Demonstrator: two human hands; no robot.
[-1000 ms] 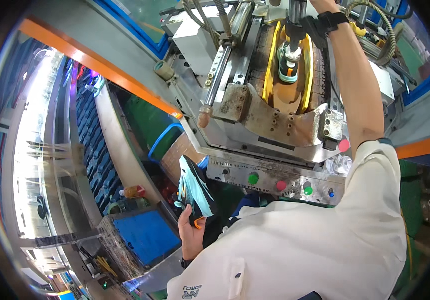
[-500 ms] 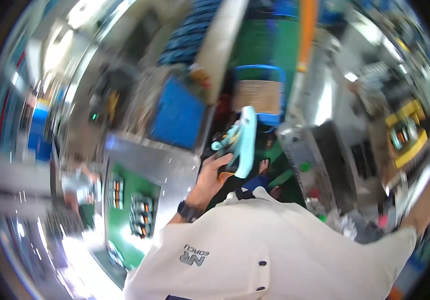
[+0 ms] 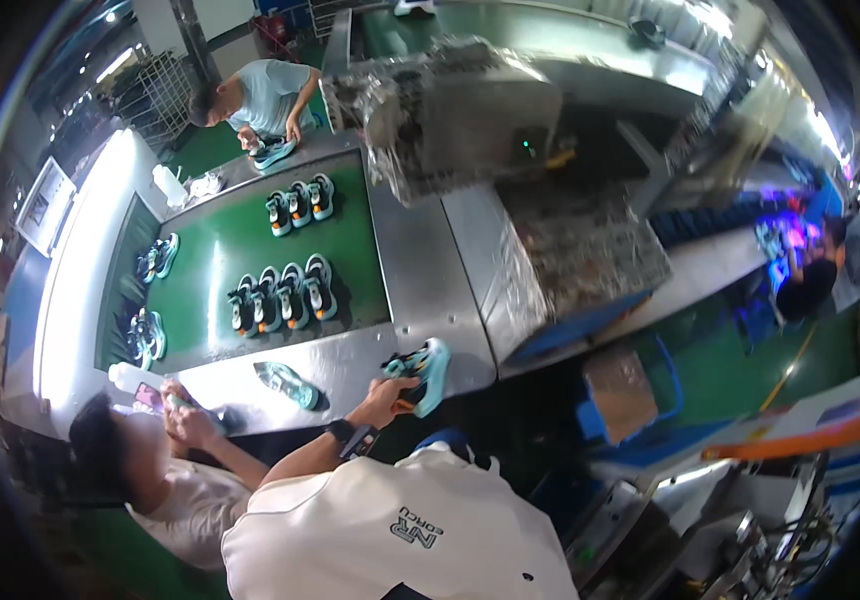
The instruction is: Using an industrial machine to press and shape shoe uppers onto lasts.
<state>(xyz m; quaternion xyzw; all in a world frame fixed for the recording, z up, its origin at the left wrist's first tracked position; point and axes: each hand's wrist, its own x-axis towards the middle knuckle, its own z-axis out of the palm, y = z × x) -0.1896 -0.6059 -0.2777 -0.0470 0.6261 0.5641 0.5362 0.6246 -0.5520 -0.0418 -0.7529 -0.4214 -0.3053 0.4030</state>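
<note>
My left hand (image 3: 383,402), with a dark watch on its wrist, is closed around the heel end of a sneaker (image 3: 432,376) with a pale turquoise sole. The shoe hangs tilted on its side, just over the front edge of the metal table (image 3: 350,358). Nearest to it on that table lies a turquoise shoe part (image 3: 288,385). Beyond, a row of several dark sneakers with orange and turquoise parts (image 3: 290,297) rests on the green conveyor belt (image 3: 190,300). My right hand is out of the picture.
More sneakers (image 3: 300,203) sit farther along the belt. A co-worker (image 3: 150,460) stands close at left, another (image 3: 265,100) works across the belt. A foil-covered machine (image 3: 460,120) stands ahead. At right are a blue cart with a cardboard box (image 3: 622,393) and machinery (image 3: 710,520).
My view has swung left toward the conveyor belt. My left hand still holds the sneaker, now beside the metal table's edge. My right arm has left the picture.
</note>
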